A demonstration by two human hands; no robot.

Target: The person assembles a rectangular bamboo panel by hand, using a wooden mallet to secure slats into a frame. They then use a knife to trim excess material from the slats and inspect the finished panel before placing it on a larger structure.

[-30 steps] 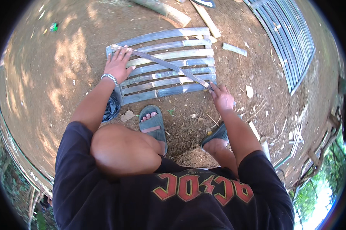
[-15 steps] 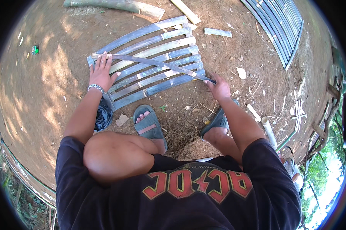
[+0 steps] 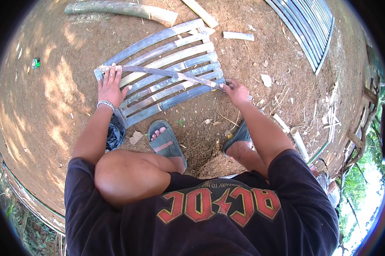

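A long, thin bamboo strip [image 3: 167,74] lies diagonally across a panel of parallel bamboo slats [image 3: 175,101] on the ground. My left hand [image 3: 110,88], wearing a chain bracelet, rests with its fingers stretched out over the strip's left end, at the panel's left edge. At the panel's right edge, my right hand [image 3: 236,92] grips the strip's other end between thumb and fingers. Crosspieces run under the slat ends on both sides, the left one partly hidden by my left hand.
A thick bamboo pole [image 3: 120,8] lies beyond the panel. Another slatted panel [image 3: 307,34] is at the far right. A short bamboo piece [image 3: 238,36] lies between them. Near my left foot sits a black plastic bag [image 3: 115,134]. A bamboo tube [image 3: 299,144] lies at right.
My right hand has shifted left, bringing the strip's right end in to the panel's right edge. My left hand stays at the strip's left end. The whole view has shifted slightly.
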